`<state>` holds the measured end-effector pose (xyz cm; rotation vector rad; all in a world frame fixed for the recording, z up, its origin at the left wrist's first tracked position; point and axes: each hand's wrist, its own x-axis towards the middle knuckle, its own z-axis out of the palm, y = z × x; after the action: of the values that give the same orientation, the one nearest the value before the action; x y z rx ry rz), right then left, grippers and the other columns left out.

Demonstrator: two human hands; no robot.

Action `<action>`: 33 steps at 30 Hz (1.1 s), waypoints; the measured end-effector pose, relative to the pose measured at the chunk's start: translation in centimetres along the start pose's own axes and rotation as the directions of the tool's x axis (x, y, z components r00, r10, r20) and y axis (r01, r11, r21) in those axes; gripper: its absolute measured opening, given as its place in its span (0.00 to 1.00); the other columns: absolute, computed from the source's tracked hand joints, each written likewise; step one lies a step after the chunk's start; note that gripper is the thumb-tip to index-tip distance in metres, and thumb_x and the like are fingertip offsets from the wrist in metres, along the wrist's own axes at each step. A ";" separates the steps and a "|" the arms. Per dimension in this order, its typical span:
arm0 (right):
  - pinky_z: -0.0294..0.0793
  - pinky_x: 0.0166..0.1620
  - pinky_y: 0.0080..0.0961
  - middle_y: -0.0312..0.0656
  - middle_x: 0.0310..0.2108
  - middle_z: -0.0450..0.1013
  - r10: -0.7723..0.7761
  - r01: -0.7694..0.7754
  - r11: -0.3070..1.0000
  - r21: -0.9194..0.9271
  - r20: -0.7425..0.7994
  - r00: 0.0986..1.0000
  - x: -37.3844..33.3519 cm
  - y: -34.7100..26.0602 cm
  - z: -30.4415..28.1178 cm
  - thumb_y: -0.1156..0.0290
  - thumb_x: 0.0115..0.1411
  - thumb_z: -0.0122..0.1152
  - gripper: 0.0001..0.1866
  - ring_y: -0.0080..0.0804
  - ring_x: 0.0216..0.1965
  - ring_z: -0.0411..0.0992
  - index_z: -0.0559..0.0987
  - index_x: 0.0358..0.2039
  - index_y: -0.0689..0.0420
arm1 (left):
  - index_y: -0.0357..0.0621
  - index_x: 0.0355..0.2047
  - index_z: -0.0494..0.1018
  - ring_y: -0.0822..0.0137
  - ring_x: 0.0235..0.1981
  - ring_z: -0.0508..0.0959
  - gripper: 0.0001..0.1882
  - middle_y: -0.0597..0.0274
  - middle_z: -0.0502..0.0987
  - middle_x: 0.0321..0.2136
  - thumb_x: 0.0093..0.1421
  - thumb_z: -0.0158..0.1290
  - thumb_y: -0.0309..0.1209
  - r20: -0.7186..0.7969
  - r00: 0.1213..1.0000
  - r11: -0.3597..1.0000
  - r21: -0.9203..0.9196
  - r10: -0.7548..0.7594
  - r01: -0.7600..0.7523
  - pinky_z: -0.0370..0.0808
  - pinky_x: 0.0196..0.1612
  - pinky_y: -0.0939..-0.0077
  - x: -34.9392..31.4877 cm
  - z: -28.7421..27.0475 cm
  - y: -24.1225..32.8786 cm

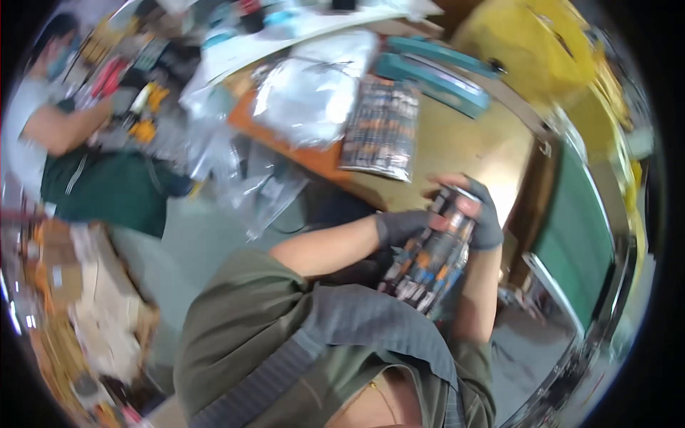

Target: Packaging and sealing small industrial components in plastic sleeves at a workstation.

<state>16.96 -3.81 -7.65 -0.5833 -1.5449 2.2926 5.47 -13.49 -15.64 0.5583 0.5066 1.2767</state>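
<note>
A person wearing grey gloves is holding a long, multicoloured bundle (pixel 439 250) close in front of the body, just off the near edge of a tan table (pixel 471 146). The right hand (pixel 484 214) is grasping the bundle's upper end and right side, its bare fingertips curling around the far end. The left hand (pixel 403 228) is pressing against the left side, but its fingers are disappearing behind the bundle, so whether they are gripping cannot be told. The bundle is tilting, its lower end reaching toward the grey apron (pixel 385 321). Handling it well probably means supporting both sides evenly, squeezing only enough to stop slipping, and keeping the lower end from snagging on the apron; if the pieces are loose, tilting further could shift them. The bundle is looking glossy, as if film is covering it, and is showing rows of small dark pieces with pink, orange, blue and whitish patches; blur is hiding what they are. A similar-looking flat pack (pixel 379 128) is lying on the table beside shiny clear plastic bags (pixel 310 93).
</note>
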 end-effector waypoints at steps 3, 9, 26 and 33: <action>0.75 0.39 0.36 0.46 0.31 0.68 -0.186 0.179 0.960 0.215 0.010 0.983 -0.3 4.2 -1.6 0.60 0.44 0.61 0.25 0.42 0.36 0.70 0.71 0.39 0.62 | 0.39 0.50 0.64 0.70 0.41 0.73 0.26 0.62 0.72 0.37 0.55 0.57 0.38 -0.061 0.969 0.790 0.592 0.240 -0.159 0.69 0.48 0.74 0.6 -3.8 1.2; 0.74 0.44 0.35 0.47 0.39 0.69 -0.120 0.213 0.956 0.201 -0.396 0.910 1.8 6.2 0.9 0.55 0.56 0.54 0.34 0.39 0.40 0.71 0.61 0.57 0.63 | 0.40 0.47 0.69 0.60 0.25 0.78 0.20 0.53 0.77 0.25 0.54 0.53 0.32 0.155 0.820 0.392 0.819 0.551 -0.418 0.73 0.31 0.65 -0.9 5.1 6.5; 0.62 0.26 0.15 0.31 0.21 0.64 -0.747 0.133 0.528 -0.839 -0.384 0.543 -6.0 1.4 1.4 0.84 0.51 0.55 0.05 0.15 0.22 0.61 0.70 0.28 0.61 | 0.41 0.29 0.67 0.54 0.22 0.76 0.09 0.52 0.72 0.19 0.54 0.52 0.33 0.039 0.902 0.147 0.983 0.431 -0.113 0.70 0.27 0.64 0.4 6.5 7.0; 0.70 0.32 0.30 0.40 0.21 0.71 -0.658 -0.137 0.453 -0.881 -0.434 0.615 -6.1 -10.4 -7.9 0.73 0.53 0.53 0.08 0.32 0.25 0.71 0.71 0.34 0.60 | 0.41 0.29 0.76 0.48 0.32 0.76 0.10 0.47 0.76 0.29 0.54 0.49 0.33 0.133 0.889 -0.457 0.884 0.438 0.093 0.72 0.37 0.61 7.6 2.5 17.0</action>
<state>26.50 3.51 0.31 -1.1781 -1.9794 0.5789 -3.85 -3.01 -3.12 2.1473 2.0943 0.8213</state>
